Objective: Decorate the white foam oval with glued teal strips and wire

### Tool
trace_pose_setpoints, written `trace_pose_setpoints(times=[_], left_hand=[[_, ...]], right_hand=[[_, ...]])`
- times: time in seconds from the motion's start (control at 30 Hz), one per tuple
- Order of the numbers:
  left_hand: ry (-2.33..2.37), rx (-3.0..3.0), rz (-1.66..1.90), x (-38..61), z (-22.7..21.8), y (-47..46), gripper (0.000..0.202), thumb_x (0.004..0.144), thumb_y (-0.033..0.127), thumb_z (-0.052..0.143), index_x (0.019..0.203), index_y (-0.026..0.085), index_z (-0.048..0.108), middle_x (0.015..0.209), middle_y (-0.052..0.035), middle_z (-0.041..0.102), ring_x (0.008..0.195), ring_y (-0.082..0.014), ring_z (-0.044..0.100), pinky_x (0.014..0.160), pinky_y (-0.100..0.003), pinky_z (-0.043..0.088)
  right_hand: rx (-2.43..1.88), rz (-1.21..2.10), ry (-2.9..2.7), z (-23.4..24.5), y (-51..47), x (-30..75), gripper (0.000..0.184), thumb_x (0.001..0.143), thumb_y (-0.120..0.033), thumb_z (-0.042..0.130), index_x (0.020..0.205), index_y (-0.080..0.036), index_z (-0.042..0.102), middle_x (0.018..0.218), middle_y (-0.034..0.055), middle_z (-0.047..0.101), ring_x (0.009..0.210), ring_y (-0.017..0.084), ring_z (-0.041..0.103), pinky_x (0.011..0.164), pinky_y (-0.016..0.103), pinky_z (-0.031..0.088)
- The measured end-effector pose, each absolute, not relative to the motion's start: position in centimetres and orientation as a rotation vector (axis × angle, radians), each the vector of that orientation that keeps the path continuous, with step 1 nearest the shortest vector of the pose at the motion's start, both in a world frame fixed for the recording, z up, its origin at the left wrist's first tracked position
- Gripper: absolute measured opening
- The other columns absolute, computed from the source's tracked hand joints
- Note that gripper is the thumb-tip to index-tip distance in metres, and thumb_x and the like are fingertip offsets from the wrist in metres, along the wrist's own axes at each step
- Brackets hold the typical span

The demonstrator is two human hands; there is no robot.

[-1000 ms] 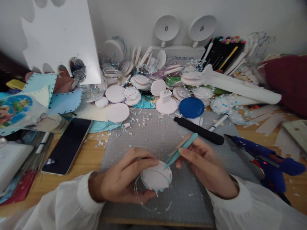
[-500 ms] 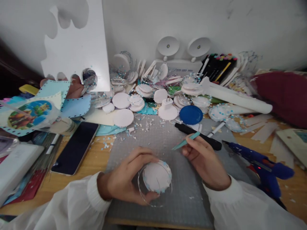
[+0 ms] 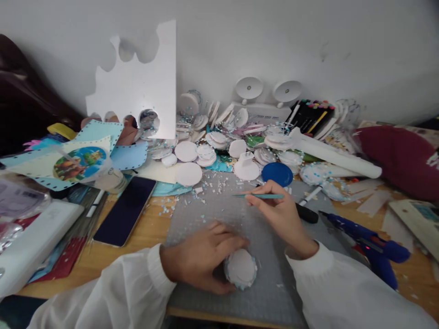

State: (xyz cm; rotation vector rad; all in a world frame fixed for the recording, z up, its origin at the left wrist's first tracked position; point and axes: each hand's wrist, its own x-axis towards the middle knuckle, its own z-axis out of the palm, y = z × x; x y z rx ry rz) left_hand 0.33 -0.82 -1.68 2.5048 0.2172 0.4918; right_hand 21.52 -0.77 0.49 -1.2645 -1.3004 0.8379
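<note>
My left hand (image 3: pixel 209 258) curls round the left side of a small round white foam disc (image 3: pixel 241 268) with pale blue and white bits along its rim. The disc is low over the grey cutting mat (image 3: pixel 199 219); whether it touches the mat I cannot tell. Pinched between thumb and fingers of my right hand (image 3: pixel 277 210) is a pair of teal tweezers (image 3: pixel 270 196), held almost level, points to the left. Those points are over the mat, near scattered small white and blue pieces (image 3: pixel 214 187).
A blue hot glue gun (image 3: pixel 370 237) with a red light lies at the right. At the left is a dark phone (image 3: pixel 126 210). White foam discs (image 3: pixel 188 174), a blue lid (image 3: pixel 277 174) and a white roll (image 3: pixel 339 155) crowd the back, beneath a cut-out white board (image 3: pixel 137 82).
My right hand has turned the tweezers from slanted to nearly level and moved them left. My left hand and the disc have shifted right and lower. The camera view has tilted up.
</note>
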Motion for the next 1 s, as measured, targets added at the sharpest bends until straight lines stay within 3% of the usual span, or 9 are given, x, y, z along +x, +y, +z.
trace_pose_setpoints(times=[0.13, 0.43, 0.6, 1.0], left_hand=[[0.013, 2.535, 0.578, 0.5, -1.9, -1.0, 0.062, 0.078, 0.047, 0.065, 0.124, 0.011, 0.045, 0.105, -0.0134, 0.066, 0.094, -0.0249, 0.062, 0.084, -0.037, 0.047], [-0.087, 2.506, 0.74, 0.8, -2.7, -1.7, 0.062, 0.079, 0.049, 0.062, 0.122, 0.009, 0.044, 0.096, -0.013, 0.069, 0.09, -0.0244, 0.064, 0.077, -0.034, 0.048], [-0.063, 2.517, 0.672, 0.7, -2.7, -1.7, 0.063, 0.079, 0.049, 0.062, 0.124, 0.009, 0.043, 0.101, -0.0138, 0.068, 0.094, -0.025, 0.063, 0.081, -0.035, 0.048], [0.003, 2.506, 0.553, 0.6, -2.1, -1.4, 0.058, 0.083, 0.043, 0.058, 0.126, 0.008, 0.042, 0.11, -0.017, 0.064, 0.103, -0.0274, 0.06, 0.092, -0.038, 0.047]], right_hand=[[-1.22, 0.901, -1.451, 0.6, 0.8, 20.0, 0.02, 0.076, -0.032, 0.073, 0.069, -0.02, 0.059, 0.071, 0.0019, 0.068, 0.064, 0.016, 0.063, 0.061, 0.029, 0.049], [-1.154, 0.957, -1.846, -0.4, 1.0, 17.2, 0.007, 0.078, -0.018, 0.068, 0.072, -0.02, 0.065, 0.075, 0.001, 0.071, 0.072, 0.016, 0.066, 0.064, 0.027, 0.048], [-1.208, 0.798, -1.789, -1.0, 1.9, 17.3, 0.009, 0.081, -0.019, 0.063, 0.073, -0.02, 0.061, 0.077, 0.0025, 0.07, 0.078, 0.019, 0.067, 0.07, 0.029, 0.049], [-1.279, 0.504, -1.714, -2.0, 2.8, 18.1, 0.008, 0.079, -0.018, 0.061, 0.072, -0.021, 0.059, 0.075, 0.002, 0.07, 0.072, 0.019, 0.066, 0.066, 0.028, 0.049]])
